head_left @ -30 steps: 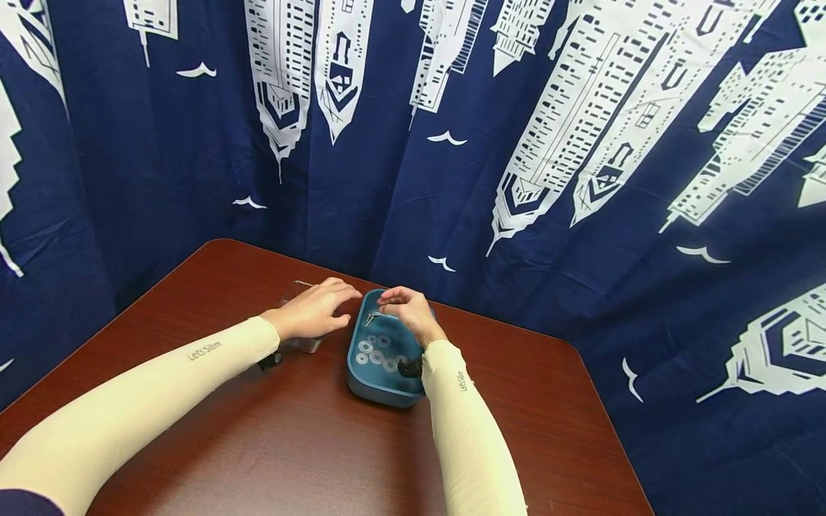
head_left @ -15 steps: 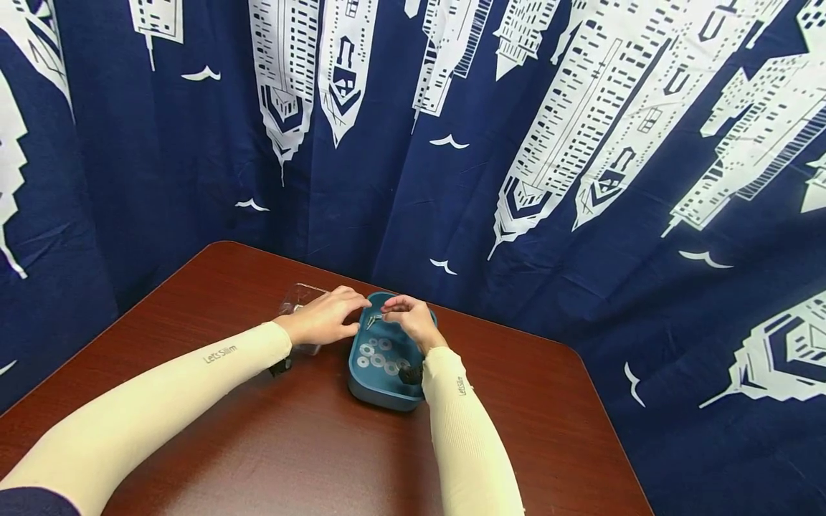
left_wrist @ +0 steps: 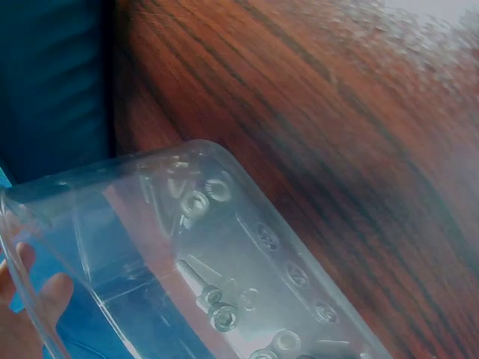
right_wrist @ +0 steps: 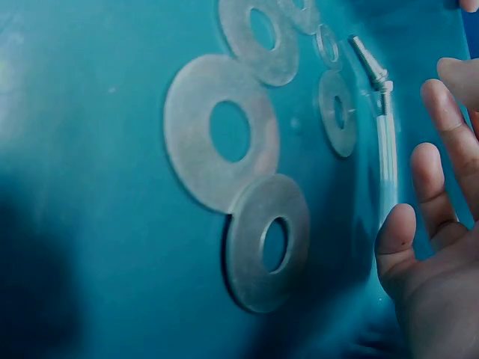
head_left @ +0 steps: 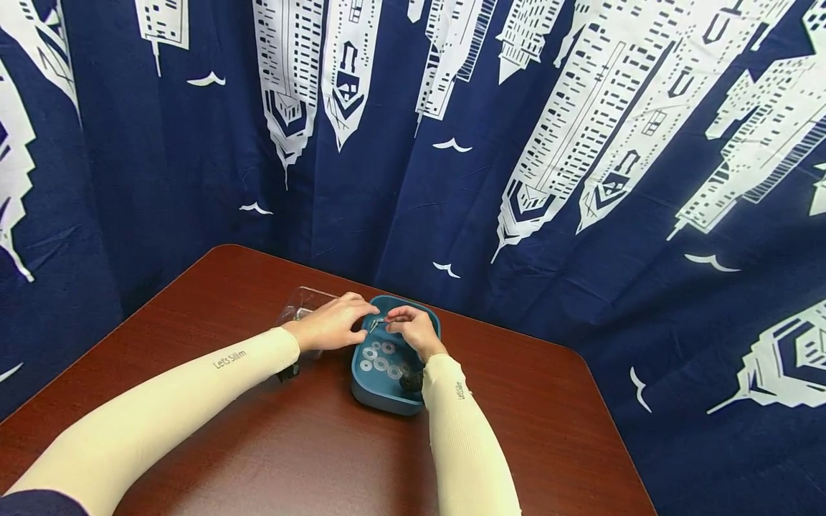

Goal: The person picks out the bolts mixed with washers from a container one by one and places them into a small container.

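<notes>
A blue tray (head_left: 381, 403) holds several flat washers (head_left: 382, 364) and small silver bolts (head_left: 374, 326) near its far left side. My left hand (head_left: 332, 322) reaches over the tray's left rim, fingers and thumb spread apart with nothing between them. Inside the tray, my right hand (head_left: 414, 331) has its fingertips right at the bolts. In the right wrist view its lower fingers (right_wrist: 430, 176) are spaced out, and a bolt (right_wrist: 369, 61) lies close by. Its thumb and index tips are out of sight there, so I cannot tell whether they pinch a bolt.
Left of the tray, partly under my left forearm, stands a clear plastic box (head_left: 300, 295). In the left wrist view it contains a bolt (left_wrist: 213, 303), nuts and other small hardware. The brown table (head_left: 310, 459) ends at a blue printed curtain (head_left: 387, 179).
My left hand has moved right, from beside the tray to over its left rim. More of the clear box shows. My right hand stays at the bolts, and the head view has shifted slightly.
</notes>
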`<state>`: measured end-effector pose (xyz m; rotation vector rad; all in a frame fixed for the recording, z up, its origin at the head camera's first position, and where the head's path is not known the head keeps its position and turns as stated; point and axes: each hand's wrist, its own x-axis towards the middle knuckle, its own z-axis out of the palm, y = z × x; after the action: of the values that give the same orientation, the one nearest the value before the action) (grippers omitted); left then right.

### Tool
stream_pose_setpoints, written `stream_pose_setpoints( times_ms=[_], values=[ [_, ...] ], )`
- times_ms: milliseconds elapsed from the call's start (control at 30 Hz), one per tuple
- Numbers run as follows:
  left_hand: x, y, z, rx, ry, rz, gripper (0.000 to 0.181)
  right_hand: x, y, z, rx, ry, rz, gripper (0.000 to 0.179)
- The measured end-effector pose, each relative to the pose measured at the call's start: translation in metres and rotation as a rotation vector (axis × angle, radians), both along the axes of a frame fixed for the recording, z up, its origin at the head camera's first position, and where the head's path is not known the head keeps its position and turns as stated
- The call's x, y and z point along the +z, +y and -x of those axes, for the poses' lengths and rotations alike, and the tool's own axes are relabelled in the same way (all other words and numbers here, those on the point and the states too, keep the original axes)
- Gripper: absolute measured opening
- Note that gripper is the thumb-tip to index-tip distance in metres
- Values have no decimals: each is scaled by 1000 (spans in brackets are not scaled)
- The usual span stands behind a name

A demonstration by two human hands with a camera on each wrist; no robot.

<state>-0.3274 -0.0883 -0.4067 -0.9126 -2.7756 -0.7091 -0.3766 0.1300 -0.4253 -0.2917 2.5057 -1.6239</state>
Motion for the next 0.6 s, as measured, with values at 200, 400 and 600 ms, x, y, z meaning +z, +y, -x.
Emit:
stream_pose_setpoints(
  times_ms=[200,400,600],
  values=[
    [-1,2,-2,25,-1,8,52,-4,-4,1,-2,-26,0,22],
    [-3,1,-1,12,1,4,52,-10,-13,4,-23,-18,-19,24],
    [-4,0,1,11,7,6,52,-13,-20,5,-62,-4,-70,26]
  ],
)
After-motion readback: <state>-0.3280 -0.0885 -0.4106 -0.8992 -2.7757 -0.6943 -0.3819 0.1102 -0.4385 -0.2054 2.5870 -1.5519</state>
